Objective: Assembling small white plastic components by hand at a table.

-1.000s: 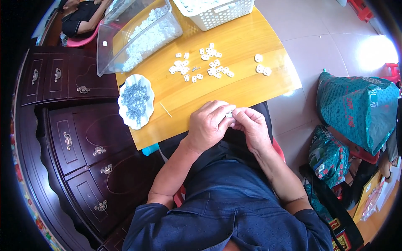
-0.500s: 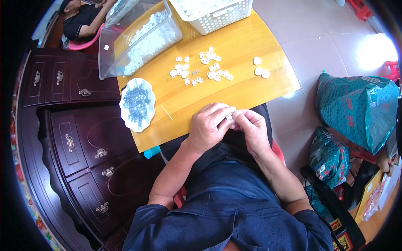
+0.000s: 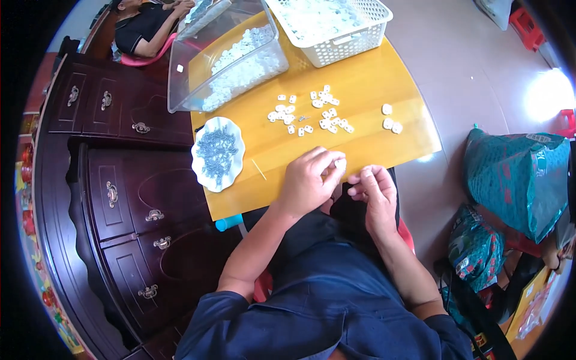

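Observation:
Near the front edge of the wooden table (image 3: 354,141), my left hand (image 3: 313,183) is closed, pinching a small white plastic piece (image 3: 340,163) that mostly hides behind the fingers. Just to its right and apart from it, my right hand (image 3: 378,197) has its thumb and forefinger pressed together; whatever is in them is too small to make out. Beyond the hands lie several small white plastic pieces (image 3: 329,124) with holes, in loose groups. Larger white pieces (image 3: 387,110) sit farther right. A scalloped white dish (image 3: 238,165) at the left holds many tiny grey metal parts (image 3: 217,150).
A thin pale stick (image 3: 259,169) lies beside the dish. At the back stand a clear bin (image 3: 180,84) of white pieces and a white perforated basket (image 3: 351,51). Dark drawers (image 3: 132,198) flank the left; teal bags (image 3: 504,174) stand on the right. Another person (image 3: 144,33) sits far left.
My hands have come apart from each other, the right one drawing away and the left keeping the white piece. The whole view has shifted, so the table appears farther right.

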Tool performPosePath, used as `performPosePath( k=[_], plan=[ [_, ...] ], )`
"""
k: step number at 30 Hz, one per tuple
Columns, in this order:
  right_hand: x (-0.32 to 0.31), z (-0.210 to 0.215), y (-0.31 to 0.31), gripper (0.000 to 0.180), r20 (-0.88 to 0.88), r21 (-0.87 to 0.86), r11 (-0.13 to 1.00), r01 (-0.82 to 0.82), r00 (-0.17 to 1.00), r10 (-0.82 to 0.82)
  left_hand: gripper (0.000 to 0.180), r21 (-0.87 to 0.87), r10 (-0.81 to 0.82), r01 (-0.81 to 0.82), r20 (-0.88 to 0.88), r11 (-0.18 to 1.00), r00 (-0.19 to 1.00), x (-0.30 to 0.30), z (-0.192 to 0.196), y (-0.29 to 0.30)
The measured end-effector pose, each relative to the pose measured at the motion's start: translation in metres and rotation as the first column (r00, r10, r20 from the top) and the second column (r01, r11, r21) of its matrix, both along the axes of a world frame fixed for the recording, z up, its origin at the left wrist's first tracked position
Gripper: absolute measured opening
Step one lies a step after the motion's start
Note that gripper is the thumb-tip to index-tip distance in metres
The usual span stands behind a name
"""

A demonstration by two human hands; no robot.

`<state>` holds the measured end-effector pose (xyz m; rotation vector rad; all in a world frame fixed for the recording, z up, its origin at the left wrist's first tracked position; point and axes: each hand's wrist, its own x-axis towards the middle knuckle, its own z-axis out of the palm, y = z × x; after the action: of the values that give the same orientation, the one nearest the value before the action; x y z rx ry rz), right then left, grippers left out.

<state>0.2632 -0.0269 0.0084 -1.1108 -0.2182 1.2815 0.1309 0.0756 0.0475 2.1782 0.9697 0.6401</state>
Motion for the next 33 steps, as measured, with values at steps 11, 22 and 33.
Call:
performPosePath(
  k=[11,22,33],
  plan=[
    [0.002,-0.001,-0.001,0.014,-0.014,0.09,0.995,0.038,0.999,-0.037,0.015,0.074,0.06,-0.06,0.011,0.995,0.998,0.023,-0.016,0.029],
    [0.002,-0.005,0.001,0.013,0.008,0.107,0.993,-0.047,0.999,0.047,0.008,0.289,0.258,-0.232,-0.053,0.929,0.965,-0.045,-0.032,0.086],
    [0.002,-0.007,-0.004,0.01,0.009,0.087,0.995,-0.045,0.999,0.044,0.006,0.368,0.28,-0.208,-0.154,0.906,0.948,-0.037,-0.025,0.081]
  ],
)
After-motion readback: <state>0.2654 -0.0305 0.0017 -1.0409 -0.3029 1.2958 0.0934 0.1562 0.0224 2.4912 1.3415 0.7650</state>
